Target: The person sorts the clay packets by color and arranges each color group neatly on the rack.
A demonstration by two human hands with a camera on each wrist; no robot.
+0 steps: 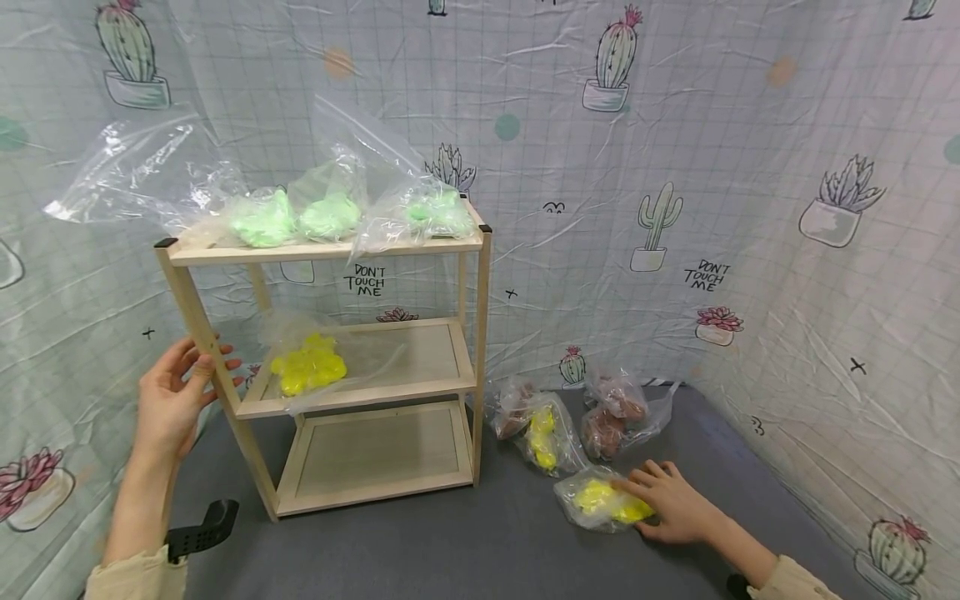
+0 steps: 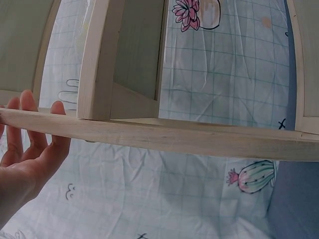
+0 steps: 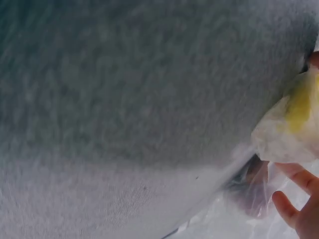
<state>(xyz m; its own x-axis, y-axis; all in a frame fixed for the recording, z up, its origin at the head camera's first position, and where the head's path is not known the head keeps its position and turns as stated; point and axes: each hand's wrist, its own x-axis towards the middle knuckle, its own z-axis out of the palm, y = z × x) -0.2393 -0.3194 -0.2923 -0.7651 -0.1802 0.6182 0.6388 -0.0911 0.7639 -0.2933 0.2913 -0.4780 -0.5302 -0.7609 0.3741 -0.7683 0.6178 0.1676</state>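
Note:
In the head view my left hand (image 1: 171, 396) holds the left front post of a wooden shelf rack (image 1: 480, 358); the left wrist view shows fingertips (image 2: 29, 99) over the post. At lower right, my right hand (image 1: 678, 504) grips the right end of a clear plastic bag of yellow pieces (image 1: 596, 497) low at the table. In the right wrist view this yellow bag (image 3: 299, 107) sits between thumb and fingers. Behind it lies another bag of yellow pieces (image 1: 542, 437). A similar yellow bag (image 1: 309, 365) is on the middle shelf.
Several clear bags of pale green pieces (image 1: 330, 215) stand on the top shelf. Bags of reddish-brown pieces (image 1: 603, 432) lie at the back of the dark grey table (image 1: 420, 550). A cactus-print curtain (image 1: 517, 183) surrounds the workspace.

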